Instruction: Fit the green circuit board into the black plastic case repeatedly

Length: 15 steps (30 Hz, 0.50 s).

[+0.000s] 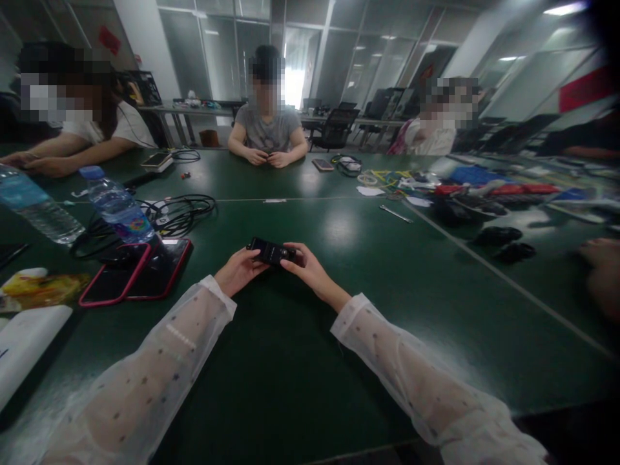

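A small black device with a lit screen (272, 252) is held between my two hands over the green table (300, 361). Its exact kind is too small to tell. My left hand (239, 270) grips its left end, thumb on the front near the screen. At its right end, my right hand (312, 271) has the thumb by the round control and the index finger along the top edge. The undersides of the fingers are hidden behind the device. Sheer white sleeves with dark stars cover both forearms.
Two phones in red cases (169, 274) lie on the left, near water bottles (119, 205) and coiled black cables (186, 213). A wrench (396, 214) and a heap of cables and tools (484, 187) are on the right. Several people sit around the table.
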Each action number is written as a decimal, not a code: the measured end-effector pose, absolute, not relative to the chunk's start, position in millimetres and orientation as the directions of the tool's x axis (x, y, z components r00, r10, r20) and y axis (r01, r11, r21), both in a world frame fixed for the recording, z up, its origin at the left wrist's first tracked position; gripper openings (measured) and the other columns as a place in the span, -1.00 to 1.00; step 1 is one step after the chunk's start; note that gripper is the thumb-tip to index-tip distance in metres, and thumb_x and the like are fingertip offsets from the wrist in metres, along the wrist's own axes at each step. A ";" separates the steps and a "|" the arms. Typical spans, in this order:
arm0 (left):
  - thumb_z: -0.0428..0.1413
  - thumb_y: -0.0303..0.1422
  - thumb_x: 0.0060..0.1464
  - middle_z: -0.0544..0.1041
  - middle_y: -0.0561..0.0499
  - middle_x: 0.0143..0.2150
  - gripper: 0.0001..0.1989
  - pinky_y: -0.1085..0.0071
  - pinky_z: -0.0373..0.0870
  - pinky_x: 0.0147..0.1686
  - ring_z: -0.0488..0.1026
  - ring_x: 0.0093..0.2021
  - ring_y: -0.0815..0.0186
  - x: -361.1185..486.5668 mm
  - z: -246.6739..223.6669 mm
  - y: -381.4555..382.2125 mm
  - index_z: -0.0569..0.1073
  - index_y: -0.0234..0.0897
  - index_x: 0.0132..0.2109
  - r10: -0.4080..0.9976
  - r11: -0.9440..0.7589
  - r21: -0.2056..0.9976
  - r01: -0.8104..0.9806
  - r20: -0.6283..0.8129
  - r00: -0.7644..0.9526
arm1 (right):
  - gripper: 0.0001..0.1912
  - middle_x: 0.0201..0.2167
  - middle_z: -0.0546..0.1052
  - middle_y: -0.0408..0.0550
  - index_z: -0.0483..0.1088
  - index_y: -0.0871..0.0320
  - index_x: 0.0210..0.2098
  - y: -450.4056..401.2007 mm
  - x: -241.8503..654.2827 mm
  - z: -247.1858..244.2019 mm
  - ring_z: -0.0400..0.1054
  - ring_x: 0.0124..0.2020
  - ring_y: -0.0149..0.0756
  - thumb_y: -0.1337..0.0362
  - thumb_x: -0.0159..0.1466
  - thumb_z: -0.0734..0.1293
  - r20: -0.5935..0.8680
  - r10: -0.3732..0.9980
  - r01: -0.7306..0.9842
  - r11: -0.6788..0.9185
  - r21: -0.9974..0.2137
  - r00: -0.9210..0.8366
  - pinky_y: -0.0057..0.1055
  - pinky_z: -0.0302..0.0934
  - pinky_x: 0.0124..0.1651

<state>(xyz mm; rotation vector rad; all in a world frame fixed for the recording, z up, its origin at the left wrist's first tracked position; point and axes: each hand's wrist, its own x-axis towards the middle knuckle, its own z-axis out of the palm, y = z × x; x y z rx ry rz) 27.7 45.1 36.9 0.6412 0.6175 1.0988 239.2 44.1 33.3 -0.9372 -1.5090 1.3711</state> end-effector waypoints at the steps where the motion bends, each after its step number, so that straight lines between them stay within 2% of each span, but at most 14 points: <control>1: 0.18 -0.52 0.08 0.59 -0.14 -0.10 -0.79 0.30 0.45 0.02 0.54 -0.07 0.23 28.0 37.0 44.9 0.48 -0.38 -0.09 0.939 0.309 0.745 -0.591 -0.140 0.316 | -0.42 -0.05 0.46 -0.02 0.26 0.02 0.07 44.6 239.9 33.1 0.39 -0.01 -0.18 0.09 0.11 0.47 0.107 0.935 -0.035 0.101 -0.994 -0.339 -0.12 0.23 0.12; 4: 0.20 -0.46 0.11 0.59 -0.16 -0.11 -0.79 0.32 0.45 0.02 0.56 -0.10 0.25 29.3 37.9 43.9 0.48 -0.39 -0.08 0.938 0.324 0.773 -0.546 -0.189 0.289 | -0.41 -0.08 0.48 -0.05 0.28 0.01 0.05 46.6 242.9 32.0 0.40 -0.03 -0.19 0.12 0.08 0.50 0.093 0.939 -0.067 0.075 -0.995 -0.330 -0.11 0.23 0.13; 8: 0.20 -0.38 0.14 0.58 -0.25 -0.07 -0.69 0.27 0.43 0.06 0.57 -0.09 0.20 29.9 40.2 42.5 0.45 -0.45 0.00 0.908 0.392 0.792 -0.468 -0.250 0.338 | -0.45 -0.08 0.48 -0.05 0.30 0.03 0.03 50.7 247.5 28.7 0.39 -0.02 -0.22 0.15 0.10 0.49 0.086 0.950 -0.101 0.058 -0.993 -0.300 -0.11 0.19 0.18; 15: 0.19 -0.34 0.16 0.57 -0.29 -0.04 -0.64 0.24 0.38 0.13 0.56 -0.05 0.17 26.5 39.2 42.8 0.44 -0.49 0.04 0.895 0.402 0.796 -0.453 -0.237 0.377 | -0.51 -0.05 0.49 -0.02 0.29 0.04 0.04 53.3 250.7 25.9 0.40 0.01 -0.21 0.15 0.16 0.44 0.093 0.942 -0.074 0.073 -0.995 -0.322 -0.08 0.20 0.21</control>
